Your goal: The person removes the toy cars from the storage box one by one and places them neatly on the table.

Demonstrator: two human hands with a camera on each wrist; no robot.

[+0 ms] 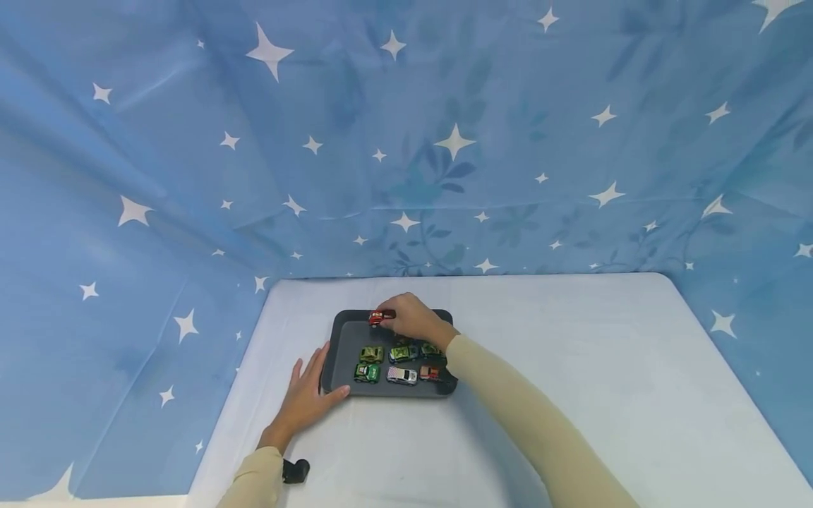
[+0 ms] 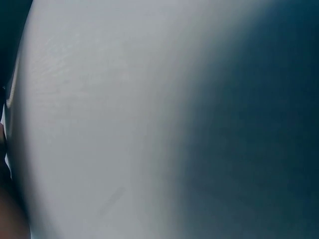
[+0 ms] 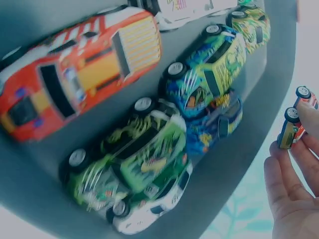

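Note:
A small red toy car (image 1: pixel 377 318) is pinched between the fingertips of my right hand (image 1: pixel 413 316) over the far side of a dark grey tray (image 1: pixel 346 342). The right wrist view shows this red car (image 3: pixel 294 122) with its wheels turned toward the camera. My left hand (image 1: pixel 308 400) lies with fingers spread along the tray's left edge, thumb at the near left corner. In the tray sit several other toy cars, among them a green car (image 1: pixel 366 372), a white car (image 1: pixel 402 375) and an orange-red car (image 3: pixel 84 72). My right forearm partly hides the tray's right side.
A white cloth-covered table (image 1: pixel 571 353) holds the tray near its far left part. Behind and to the left hangs a blue curtain (image 1: pixel 356 176) with white stars. A black device (image 1: pixel 295 471) sits at my left wrist. The left wrist view is mostly blurred white surface.

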